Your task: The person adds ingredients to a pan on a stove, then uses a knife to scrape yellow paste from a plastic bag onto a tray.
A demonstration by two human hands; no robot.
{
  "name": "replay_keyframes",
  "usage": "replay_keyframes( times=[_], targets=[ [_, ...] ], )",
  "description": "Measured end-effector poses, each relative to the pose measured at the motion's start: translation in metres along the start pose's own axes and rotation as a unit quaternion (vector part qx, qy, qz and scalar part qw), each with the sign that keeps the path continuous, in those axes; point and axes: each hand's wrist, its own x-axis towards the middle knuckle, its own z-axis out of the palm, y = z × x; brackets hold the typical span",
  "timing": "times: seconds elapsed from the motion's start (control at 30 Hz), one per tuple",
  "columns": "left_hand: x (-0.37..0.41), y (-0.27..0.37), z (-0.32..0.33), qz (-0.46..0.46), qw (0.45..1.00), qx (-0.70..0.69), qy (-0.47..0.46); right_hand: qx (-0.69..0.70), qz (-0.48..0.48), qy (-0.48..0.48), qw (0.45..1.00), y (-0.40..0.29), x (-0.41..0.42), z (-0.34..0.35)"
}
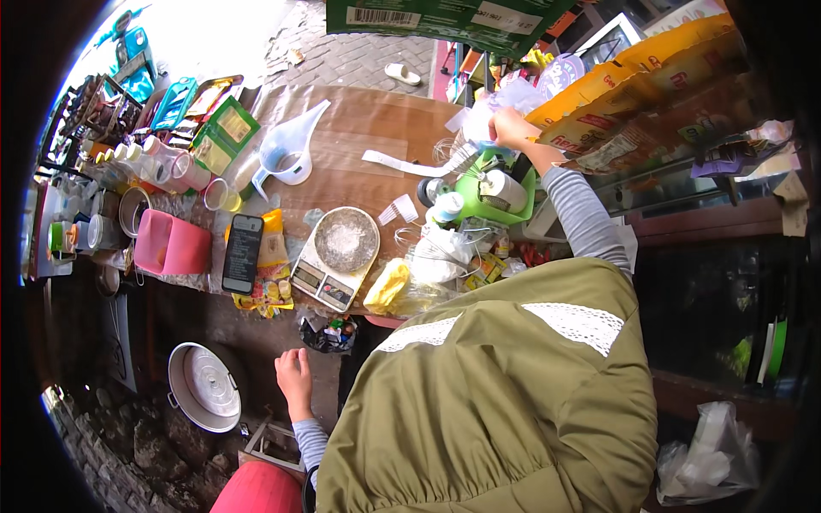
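Note:
My right hand reaches to the far right of the table, against translucent plastic bags above a green plastic basket. Its fingertips are partly hidden, so a hold on anything cannot be made out. In the basket stand a wire whisk and a white cylindrical object. Away from the table, my left hand hangs low with loosely bent fingers and nothing visible in it. Before me on the table lie a digital kitchen scale with a dusty round pan and a yellow packet.
A clear measuring jug, a phone and a pink container stand on the left with several bottles. Sachet strips hang at right. Below are a metal pot, a pink stool and a trash bag.

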Motion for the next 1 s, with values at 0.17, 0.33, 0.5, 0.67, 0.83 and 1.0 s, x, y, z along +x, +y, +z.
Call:
replay_keyframes(
  times=[0.17,0.33,0.5,0.67,0.83,1.0],
  targets=[
    [0.002,0.004,0.0,-0.003,1.0,0.0,-0.005,0.058,0.052,0.059,0.995,0.006,0.007,0.024],
    [0.005,0.007,-0.001,-0.007,1.0,-0.006,-0.007,0.116,0.092,0.144,0.978,-0.01,0.012,0.034],
    [0.005,0.008,-0.002,-0.001,1.0,-0.001,-0.009,0.016,0.059,0.117,0.991,0.007,0.019,0.014],
    [0.002,0.003,-0.004,-0.003,1.0,0.003,-0.008,0.054,0.093,0.144,0.984,0.007,0.017,-0.011],
    [0.01,0.013,-0.004,0.019,1.0,-0.007,-0.012,0.055,0.163,0.219,0.961,0.011,0.015,-0.025],
    [0.014,0.016,-0.004,0.035,0.999,-0.012,-0.002,0.178,0.105,0.356,0.911,-0.042,0.003,-0.041]
  ],
)
